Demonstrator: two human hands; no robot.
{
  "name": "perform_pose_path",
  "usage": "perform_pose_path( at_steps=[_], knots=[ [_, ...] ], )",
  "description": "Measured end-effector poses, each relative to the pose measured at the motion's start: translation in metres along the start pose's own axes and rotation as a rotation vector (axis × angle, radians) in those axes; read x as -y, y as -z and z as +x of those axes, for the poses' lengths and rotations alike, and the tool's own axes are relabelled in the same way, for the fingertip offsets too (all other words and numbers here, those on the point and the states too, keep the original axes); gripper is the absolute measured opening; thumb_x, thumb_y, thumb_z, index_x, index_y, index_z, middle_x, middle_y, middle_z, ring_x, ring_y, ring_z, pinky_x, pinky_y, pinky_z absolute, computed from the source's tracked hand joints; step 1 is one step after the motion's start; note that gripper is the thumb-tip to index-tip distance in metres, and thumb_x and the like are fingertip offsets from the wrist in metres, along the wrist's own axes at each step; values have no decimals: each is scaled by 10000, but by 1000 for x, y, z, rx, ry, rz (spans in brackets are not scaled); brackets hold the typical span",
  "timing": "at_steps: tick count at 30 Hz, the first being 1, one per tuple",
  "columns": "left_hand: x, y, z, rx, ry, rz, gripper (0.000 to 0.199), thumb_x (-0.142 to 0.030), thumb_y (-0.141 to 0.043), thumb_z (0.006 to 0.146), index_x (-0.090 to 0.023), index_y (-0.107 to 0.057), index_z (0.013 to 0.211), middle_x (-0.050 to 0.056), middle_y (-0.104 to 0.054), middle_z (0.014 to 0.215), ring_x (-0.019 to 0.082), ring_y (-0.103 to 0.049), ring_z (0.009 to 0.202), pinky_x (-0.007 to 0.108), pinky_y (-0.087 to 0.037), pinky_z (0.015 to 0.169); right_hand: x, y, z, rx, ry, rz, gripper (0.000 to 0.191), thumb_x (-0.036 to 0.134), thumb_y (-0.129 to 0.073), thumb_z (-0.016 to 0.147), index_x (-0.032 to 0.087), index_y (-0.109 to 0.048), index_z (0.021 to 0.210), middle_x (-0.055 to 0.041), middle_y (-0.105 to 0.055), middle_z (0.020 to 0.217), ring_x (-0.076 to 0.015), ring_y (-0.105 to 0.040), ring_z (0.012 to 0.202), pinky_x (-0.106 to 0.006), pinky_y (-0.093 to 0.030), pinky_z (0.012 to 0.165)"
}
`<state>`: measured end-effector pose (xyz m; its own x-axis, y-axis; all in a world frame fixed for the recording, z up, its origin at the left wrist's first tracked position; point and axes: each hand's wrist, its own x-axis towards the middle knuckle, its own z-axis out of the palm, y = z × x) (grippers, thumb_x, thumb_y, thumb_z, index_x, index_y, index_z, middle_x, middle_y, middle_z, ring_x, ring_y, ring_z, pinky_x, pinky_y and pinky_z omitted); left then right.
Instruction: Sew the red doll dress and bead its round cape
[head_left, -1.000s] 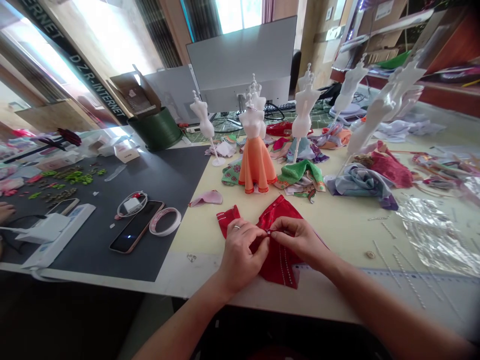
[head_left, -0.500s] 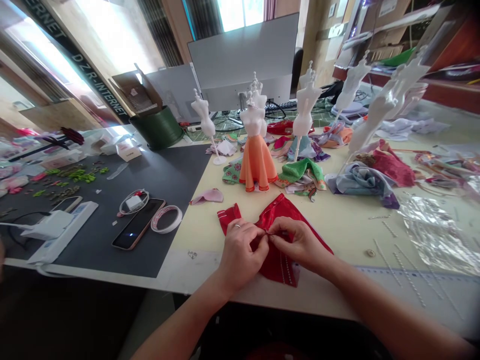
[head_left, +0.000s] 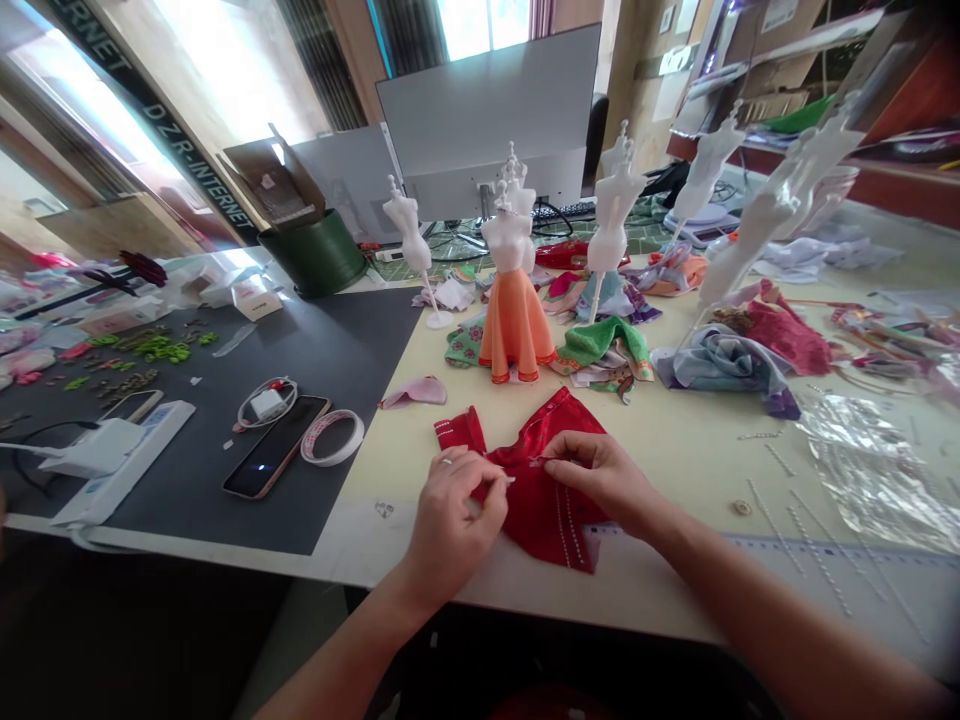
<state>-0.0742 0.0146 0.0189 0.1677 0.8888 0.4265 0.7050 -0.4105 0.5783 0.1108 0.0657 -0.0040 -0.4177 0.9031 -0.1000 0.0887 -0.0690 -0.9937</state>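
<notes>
A small red doll garment (head_left: 529,515) with rows of tiny pale beads lies on the table in front of me. My left hand (head_left: 457,505), with a ring on one finger, is closed in a pinch over the garment's left part. A small whitish tip shows at its fingertips, too small to name. My right hand (head_left: 604,480) pinches the red cloth near its middle edge. Behind the garment stands a white mini dress form (head_left: 504,235) wearing an orange skirt (head_left: 516,325).
To the left lie a tape roll (head_left: 333,438), a phone (head_left: 276,447) and a power strip (head_left: 127,465). Bead strips (head_left: 817,560) and a crinkled clear bag (head_left: 877,470) are at right. More dress forms (head_left: 615,215) and fabric pieces (head_left: 731,365) stand and lie behind.
My left hand has drawn away to the left from my right hand, with a whitish bit now at its fingertips. The right hand has stayed at the cloth, shifting slightly.
</notes>
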Motion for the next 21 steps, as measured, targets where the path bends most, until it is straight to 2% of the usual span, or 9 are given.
perform_pose_path(
  at_steps=[2,7,10,12,14,15,17,19,21],
  knots=[
    [2,16,-16,81,-56,26,157,-107,-460,831,-185,-521,709,10,-573,694,156,-513,725,329,-404,803,-2,1,1,-5,-15,15,126,290,-587,751,168,-580,723,34,-511,603,-80,-405,507,-207,-277,459],
    [14,54,-70,560,-150,160,204,-78,-453,808,-180,-507,640,8,-557,640,146,-512,639,261,-410,608,0,1,0,4,-47,18,134,304,-586,755,175,-576,721,33,-505,597,-82,-405,504,-207,-275,456],
    [22,72,-92,674,-138,242,213,-79,-475,801,-184,-534,625,2,-588,622,137,-546,594,233,-428,561,2,-1,-2,17,-66,10,124,293,-591,749,176,-578,713,34,-512,599,-77,-404,495,-201,-276,442],
    [24,81,-98,671,-120,230,236,-48,-434,808,-202,-612,817,9,-641,746,132,-594,665,213,-458,598,2,-2,-2,41,-77,9,118,288,-589,755,174,-582,724,38,-506,587,-71,-398,483,-196,-271,430],
    [22,84,-97,606,-111,170,367,-24,-405,818,-227,-585,1066,20,-657,925,125,-619,797,196,-478,686,2,-2,-2,62,-90,4,124,294,-588,763,172,-587,740,43,-491,568,-66,-385,465,-192,-253,414],
    [20,83,-93,550,-104,132,398,-24,-409,825,-236,-555,1129,21,-651,980,122,-618,848,193,-477,732,1,-2,-2,67,-94,0,128,299,-588,765,172,-589,747,44,-486,562,-65,-378,458,-192,-245,408],
    [16,74,-80,401,-69,56,339,-52,-456,840,-238,-561,1104,15,-650,966,121,-608,869,206,-465,798,2,-2,-2,70,-80,-2,134,303,-594,763,171,-587,741,44,-487,562,-63,-373,453,-193,-243,406],
    [12,57,-59,210,-22,-19,244,-86,-490,843,-221,-585,1023,18,-650,935,136,-600,881,264,-447,881,2,-1,-2,68,-39,3,132,297,-603,756,168,-588,730,34,-509,590,-66,-393,474,-196,-270,425],
    [9,36,-34,136,82,-121,216,-135,-498,847,-206,-593,1028,38,-644,958,162,-590,926,291,-461,862,3,0,-2,76,5,14,125,286,-610,752,164,-596,730,26,-521,613,-69,-407,499,-197,-287,444]
  ],
)
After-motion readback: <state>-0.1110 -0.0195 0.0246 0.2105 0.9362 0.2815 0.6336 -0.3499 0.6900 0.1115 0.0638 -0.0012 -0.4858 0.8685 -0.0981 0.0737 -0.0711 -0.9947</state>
